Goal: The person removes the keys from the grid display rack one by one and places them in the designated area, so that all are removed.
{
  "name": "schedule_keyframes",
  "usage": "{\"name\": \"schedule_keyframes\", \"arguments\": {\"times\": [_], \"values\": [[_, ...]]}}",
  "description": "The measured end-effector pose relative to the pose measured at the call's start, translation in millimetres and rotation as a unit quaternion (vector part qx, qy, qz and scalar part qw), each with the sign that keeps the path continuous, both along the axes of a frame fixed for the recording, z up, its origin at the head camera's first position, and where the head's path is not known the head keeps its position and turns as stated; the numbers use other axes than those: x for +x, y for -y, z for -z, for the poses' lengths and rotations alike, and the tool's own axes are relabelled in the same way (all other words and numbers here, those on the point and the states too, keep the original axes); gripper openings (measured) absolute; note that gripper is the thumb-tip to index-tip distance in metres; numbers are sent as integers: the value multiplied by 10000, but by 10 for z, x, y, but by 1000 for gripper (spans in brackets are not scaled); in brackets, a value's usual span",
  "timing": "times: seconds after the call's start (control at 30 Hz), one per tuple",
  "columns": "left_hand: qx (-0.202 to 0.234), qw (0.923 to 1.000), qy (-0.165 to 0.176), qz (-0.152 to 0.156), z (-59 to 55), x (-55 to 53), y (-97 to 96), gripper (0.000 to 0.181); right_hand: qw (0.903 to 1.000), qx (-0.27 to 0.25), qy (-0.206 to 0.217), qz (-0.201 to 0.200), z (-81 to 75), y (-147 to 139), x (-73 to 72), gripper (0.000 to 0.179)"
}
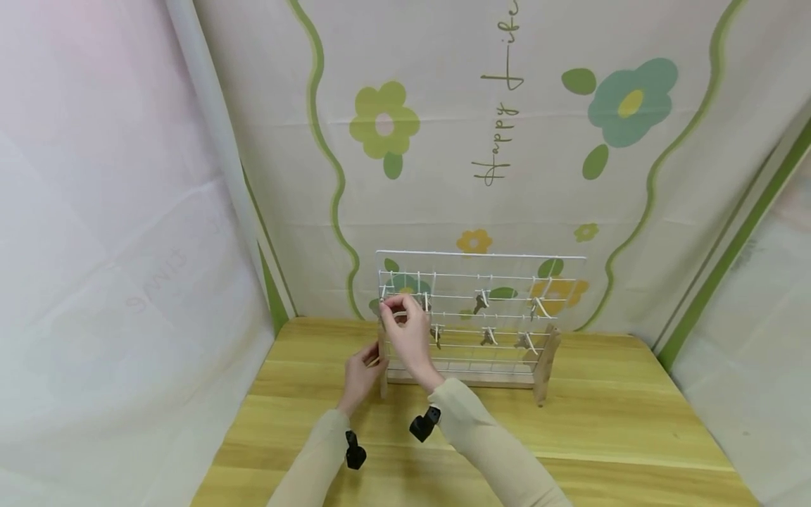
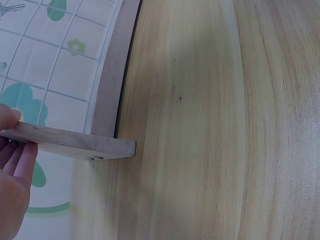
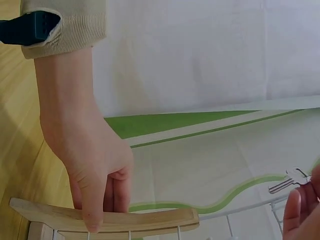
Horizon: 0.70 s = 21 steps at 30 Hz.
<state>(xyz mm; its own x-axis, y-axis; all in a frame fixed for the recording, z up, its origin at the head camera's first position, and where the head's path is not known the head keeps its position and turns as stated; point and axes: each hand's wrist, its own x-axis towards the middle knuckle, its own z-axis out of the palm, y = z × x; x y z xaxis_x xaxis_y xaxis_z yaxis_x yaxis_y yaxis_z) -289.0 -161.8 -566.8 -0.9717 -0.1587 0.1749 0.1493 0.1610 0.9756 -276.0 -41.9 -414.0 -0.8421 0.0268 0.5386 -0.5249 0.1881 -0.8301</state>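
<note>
A white wire grid rack (image 1: pixel 481 255) with wooden side posts stands on the table. My left hand (image 1: pixel 363 374) grips its left wooden post (image 2: pixel 75 142), thumb on one side and fingers on the other. At the upper left of the grid, my right hand (image 1: pixel 408 334) pinches a silver key (image 3: pixel 290 181) by its head, beside a white hook. The key's shaft sticks out past the fingertips in the right wrist view. Several other keys hang on white hooks, among them one key (image 1: pixel 479 303) in the upper row and another key (image 1: pixel 488 337) below it.
The wooden table (image 1: pixel 608 415) extends in front of the rack and to both sides. A wooden bar (image 1: pixel 469 380) joins the posts at the bottom. Behind stands a white curtain (image 1: pixel 443 197) with printed flowers, and pale cloth hangs at both sides.
</note>
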Motion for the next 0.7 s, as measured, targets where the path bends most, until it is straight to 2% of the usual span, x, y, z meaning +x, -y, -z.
{"name": "schedule_keyframes", "arguments": {"times": [0.23, 0.4, 0.63, 0.7], "values": [[-45, 10000, 33, -1, 9, 4, -21, 46, 9999, -124, -44, -74, -19, -45, 56, 7], [4, 9999, 153, 29, -15, 18, -24, 46, 9993, -226, -99, -271, -17, -92, 108, 6], [39, 9998, 177, 123, -247, 143, -24, 46, 9986, -262, 68, -456, 21, -139, 228, 5], [4, 9999, 115, 98, -226, 139, -25, 45, 9980, -308, 191, -513, 50, -159, 268, 5]]}}
